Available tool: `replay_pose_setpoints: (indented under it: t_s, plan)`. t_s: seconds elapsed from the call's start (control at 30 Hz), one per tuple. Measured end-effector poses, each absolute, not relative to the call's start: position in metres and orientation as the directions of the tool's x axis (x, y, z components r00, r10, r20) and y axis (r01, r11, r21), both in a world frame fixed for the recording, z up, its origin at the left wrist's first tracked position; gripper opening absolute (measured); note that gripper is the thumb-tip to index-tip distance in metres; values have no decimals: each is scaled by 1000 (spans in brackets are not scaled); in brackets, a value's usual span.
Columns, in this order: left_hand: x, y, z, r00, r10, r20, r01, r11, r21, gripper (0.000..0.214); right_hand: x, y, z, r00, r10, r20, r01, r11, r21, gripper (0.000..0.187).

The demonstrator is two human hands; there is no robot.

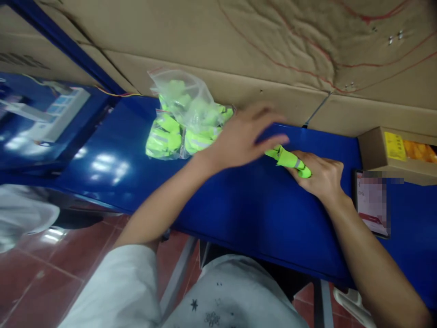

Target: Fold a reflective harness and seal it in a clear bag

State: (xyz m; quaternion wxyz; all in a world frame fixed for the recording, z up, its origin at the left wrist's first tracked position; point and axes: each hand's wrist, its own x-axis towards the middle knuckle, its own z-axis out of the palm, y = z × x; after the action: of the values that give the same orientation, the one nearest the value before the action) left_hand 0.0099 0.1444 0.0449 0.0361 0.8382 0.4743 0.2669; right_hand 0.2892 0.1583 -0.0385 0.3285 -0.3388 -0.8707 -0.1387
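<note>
I have the right hand (319, 177) to the left of the phone (370, 200), its fingers clenched on the strip (288, 159). The strip is bright green with a grey band, folded into a narrow length; one end pokes out of the fist to the left, and the other curls over by the thumb. That puts it left of the phone and a little beyond it.

The left hand (244, 139) I see farther left of the phone, blurred, its fingers released and spread above the table (136, 177). Its nearest fingers come close to the strip's free end, but I cannot tell from here whether they touch it.

Well to the left of the phone and beyond it I get the bags (180, 93), clear plastic packed with green pieces, one lying on top of the others. The left hand covers part of that pile.

Just beyond the phone sits the box (372, 148), with a yellow label (395, 146) and orange contents (419, 150). The phone lies flat, screen up, showing pink and red. Behind all this, on the far side from the phone, I have the cardboard (307, 45) standing as a wall, marked with red lines.
</note>
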Motion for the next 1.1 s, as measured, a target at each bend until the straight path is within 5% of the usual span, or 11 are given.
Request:
replay_pose_setpoints:
  t_s: [0.07, 0.17, 0.2, 0.27, 0.37, 0.47, 0.6, 0.7, 0.83, 1.1]
  plan:
    - [-36, 153, 65, 116, 835, 538, 913, -304, 273, 33, 287, 157, -39, -548, 505, 667, 693, 721, 23, 24]
    - [-102, 173, 76, -489, 751, 444, 861, 333, 385, 77, 285, 155, -38, -525, 543, 655, 711, 703, -13, 24]
    - [-119, 180, 75, -575, 727, 374, 807, 430, 405, 81, 284, 154, -38, -513, 563, 648, 721, 692, -31, 25]
    - [-140, 188, 70, -603, 745, 286, 775, 461, 433, 56, 284, 153, -37, -487, 609, 626, 747, 662, -64, 28]
    - [-141, 190, 68, -509, 802, 312, 832, 367, 415, 34, 287, 152, -38, -438, 669, 601, 786, 609, -106, 36]
    - [-119, 180, 81, -388, 797, 462, 904, 231, 360, 40, 293, 154, -37, -383, 700, 603, 802, 576, -159, 42]
    - [-71, 162, 100, 107, 687, 719, 940, -306, 152, 34, 304, 156, -23, -309, 682, 663, 776, 583, -239, 45]
    - [-31, 151, 92, 414, 566, 713, 792, -610, 24, 20, 318, 152, -2, -197, 667, 718, 754, 571, -325, 45]
    - [17, 142, 53, 553, 528, 645, 704, -710, -22, 23, 336, 135, 18, -105, 624, 774, 743, 566, -356, 41]
    - [57, 125, -4, 498, 581, 644, 760, -650, -2, 23, 333, 105, 14, -376, 738, 561, 810, 556, -189, 41]
